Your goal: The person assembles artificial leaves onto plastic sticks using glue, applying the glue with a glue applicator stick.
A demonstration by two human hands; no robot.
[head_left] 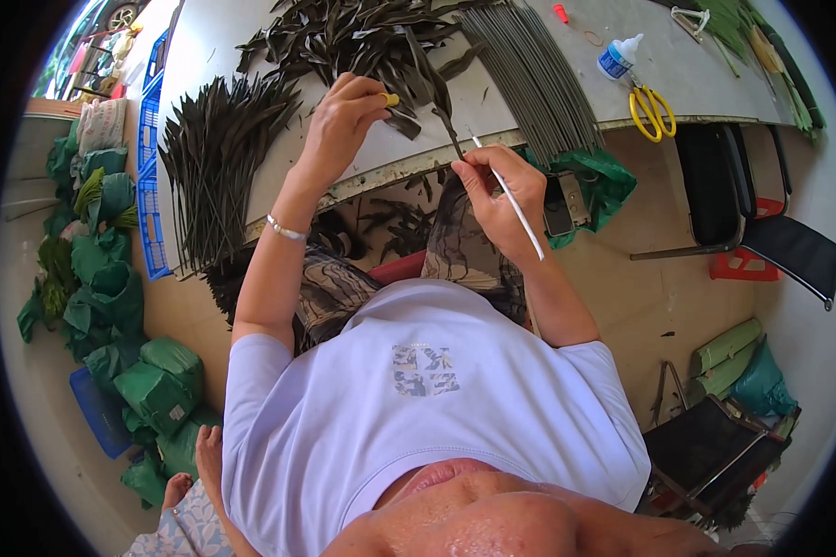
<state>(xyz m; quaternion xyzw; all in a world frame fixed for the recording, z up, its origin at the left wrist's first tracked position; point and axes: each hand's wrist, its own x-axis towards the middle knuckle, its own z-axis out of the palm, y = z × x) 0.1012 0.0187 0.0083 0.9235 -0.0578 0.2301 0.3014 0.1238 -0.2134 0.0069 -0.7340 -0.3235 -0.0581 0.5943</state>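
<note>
My right hand (pixel 506 190) is closed at the front edge of the table. It pinches the thin lower end of a long dark leaf (pixel 437 91), which points up and away. A slim white stick (pixel 520 212) crosses the same hand, lying between its fingers. To the left and higher, my left hand (pixel 346 121) hovers over the tabletop with bent fingers drawn together. A small yellow piece (pixel 392 99) shows at its fingertips; whether it is worn or held I cannot make out. Just below those fingertips lies a dark leaf piece (pixel 402 123).
Loose dark leaves (pixel 334 37) heap at the far middle; stemmed leaves (pixel 218 158) bunch on the left. Thin dark rods (pixel 534 79), a glue bottle (pixel 620 58) and yellow-handled scissors (pixel 653 113) lie rightward. Black chairs (pixel 711 186) stand right, green sacks (pixel 107 306) left. Another person's foot (pixel 177 489) shows lower left.
</note>
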